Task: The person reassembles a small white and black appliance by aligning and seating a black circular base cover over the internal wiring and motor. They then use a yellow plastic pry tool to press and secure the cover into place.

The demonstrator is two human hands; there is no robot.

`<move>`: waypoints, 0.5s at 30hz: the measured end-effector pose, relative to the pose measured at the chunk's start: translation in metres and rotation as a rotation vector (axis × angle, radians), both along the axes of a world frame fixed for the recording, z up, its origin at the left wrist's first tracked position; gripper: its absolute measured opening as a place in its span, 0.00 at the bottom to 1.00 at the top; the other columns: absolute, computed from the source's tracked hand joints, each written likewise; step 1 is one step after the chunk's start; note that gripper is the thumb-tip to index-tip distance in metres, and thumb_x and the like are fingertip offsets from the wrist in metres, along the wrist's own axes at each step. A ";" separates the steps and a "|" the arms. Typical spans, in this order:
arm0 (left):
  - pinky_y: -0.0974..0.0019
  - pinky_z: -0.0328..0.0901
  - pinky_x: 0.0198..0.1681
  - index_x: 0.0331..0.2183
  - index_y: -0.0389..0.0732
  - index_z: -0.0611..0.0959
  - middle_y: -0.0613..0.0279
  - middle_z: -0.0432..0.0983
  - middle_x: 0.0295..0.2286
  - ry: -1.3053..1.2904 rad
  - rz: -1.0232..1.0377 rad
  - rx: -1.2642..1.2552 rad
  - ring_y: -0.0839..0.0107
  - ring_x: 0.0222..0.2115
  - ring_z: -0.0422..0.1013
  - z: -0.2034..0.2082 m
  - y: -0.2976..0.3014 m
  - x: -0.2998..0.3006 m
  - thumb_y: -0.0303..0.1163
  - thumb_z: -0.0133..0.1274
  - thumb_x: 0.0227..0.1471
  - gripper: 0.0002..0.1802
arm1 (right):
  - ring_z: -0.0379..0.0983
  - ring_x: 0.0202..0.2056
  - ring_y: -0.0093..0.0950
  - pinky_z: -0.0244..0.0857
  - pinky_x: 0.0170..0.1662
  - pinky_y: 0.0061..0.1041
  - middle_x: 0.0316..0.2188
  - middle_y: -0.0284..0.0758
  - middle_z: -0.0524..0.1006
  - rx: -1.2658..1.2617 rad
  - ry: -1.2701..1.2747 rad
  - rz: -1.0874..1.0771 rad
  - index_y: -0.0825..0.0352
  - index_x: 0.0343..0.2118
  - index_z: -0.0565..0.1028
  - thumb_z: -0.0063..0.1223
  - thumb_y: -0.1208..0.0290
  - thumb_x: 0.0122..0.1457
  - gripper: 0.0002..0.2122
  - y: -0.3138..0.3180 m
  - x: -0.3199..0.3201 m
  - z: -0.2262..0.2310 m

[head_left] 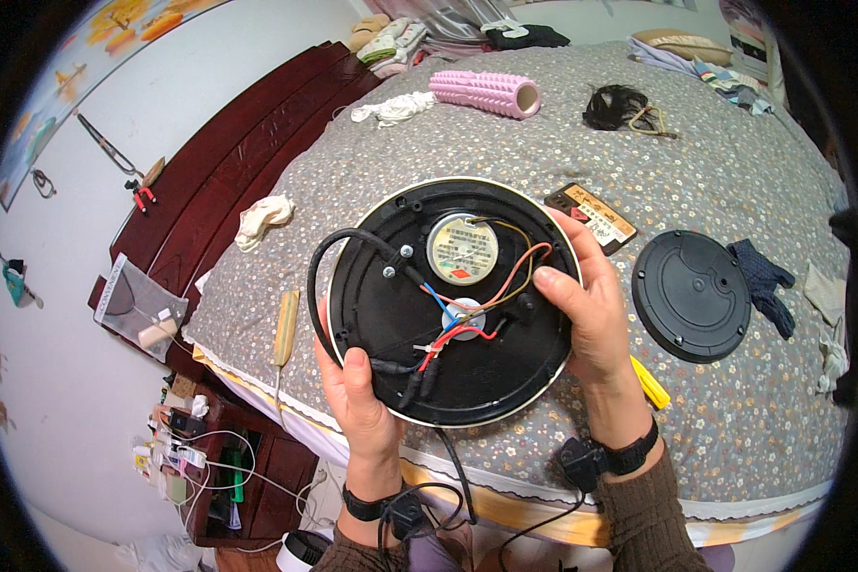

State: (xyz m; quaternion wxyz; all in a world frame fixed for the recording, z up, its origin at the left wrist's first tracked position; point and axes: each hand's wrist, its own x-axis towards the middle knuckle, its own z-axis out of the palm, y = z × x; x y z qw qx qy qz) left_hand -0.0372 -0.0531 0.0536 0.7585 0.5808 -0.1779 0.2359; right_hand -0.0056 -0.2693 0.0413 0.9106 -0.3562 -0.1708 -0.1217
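Observation:
Both my hands hold a round black appliance base (377,286) with a pale rim, its open underside facing up. My left hand (360,410) grips the lower left edge, thumb on top. At the right edge my right hand (596,300) clasps the rim, its thumb pressing inside near the wires. A round silver motor (461,250) with a label sits in the upper part. Red, blue and brown wires (448,329) run across the middle, some ending in black sleeves. A thick black cable (319,286) loops over the left side. My fingers beneath the base are mostly hidden.
On the flowered bedspread lie a round black cover (691,310), a dark knitted glove (765,286), a yellow tool handle (650,383), a printed box (593,217) and a pink foam roller (484,93). A wooden headboard (229,181) and a cluttered nightstand (257,477) stand left.

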 end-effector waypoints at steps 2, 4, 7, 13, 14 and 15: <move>0.57 0.62 0.61 0.65 0.34 0.57 0.48 0.65 0.58 0.002 0.014 0.006 0.61 0.56 0.68 0.001 0.001 0.001 0.39 0.51 0.61 0.38 | 0.72 0.53 0.25 0.65 0.59 0.28 0.53 0.36 0.75 -0.063 -0.026 -0.032 0.69 0.60 0.65 0.64 0.75 0.55 0.30 0.000 0.000 0.000; 0.57 0.62 0.61 0.65 0.35 0.58 0.48 0.65 0.58 0.005 0.005 0.005 0.60 0.56 0.68 0.001 0.001 0.001 0.39 0.51 0.61 0.38 | 0.71 0.54 0.25 0.63 0.60 0.28 0.54 0.36 0.74 -0.085 -0.045 -0.022 0.69 0.61 0.64 0.66 0.75 0.53 0.33 -0.001 0.001 0.000; 0.57 0.63 0.61 0.65 0.34 0.58 0.48 0.66 0.57 0.013 0.021 -0.004 0.60 0.56 0.68 0.001 0.002 0.001 0.40 0.52 0.61 0.38 | 0.69 0.56 0.25 0.61 0.61 0.28 0.55 0.36 0.73 -0.092 -0.081 -0.008 0.70 0.62 0.63 0.66 0.75 0.54 0.33 -0.001 0.004 0.000; 0.57 0.63 0.60 0.65 0.34 0.58 0.48 0.66 0.57 0.027 0.035 0.005 0.60 0.55 0.68 0.000 0.006 0.003 0.42 0.54 0.60 0.40 | 0.66 0.58 0.26 0.58 0.64 0.28 0.58 0.36 0.70 -0.143 -0.118 0.029 0.70 0.64 0.61 0.66 0.75 0.53 0.36 -0.006 0.005 -0.003; 0.57 0.63 0.60 0.65 0.34 0.58 0.48 0.66 0.57 0.032 0.031 0.003 0.60 0.55 0.68 0.000 0.007 0.003 0.43 0.54 0.60 0.40 | 0.66 0.59 0.26 0.58 0.64 0.28 0.58 0.36 0.70 -0.155 -0.121 0.022 0.70 0.64 0.61 0.67 0.76 0.53 0.36 -0.006 0.005 -0.003; 0.57 0.63 0.60 0.65 0.34 0.58 0.48 0.66 0.57 0.033 0.029 0.005 0.60 0.55 0.68 -0.001 0.007 0.003 0.43 0.54 0.60 0.40 | 0.66 0.59 0.26 0.58 0.64 0.28 0.58 0.36 0.70 -0.167 -0.125 0.015 0.70 0.64 0.61 0.67 0.76 0.53 0.36 -0.007 0.006 -0.003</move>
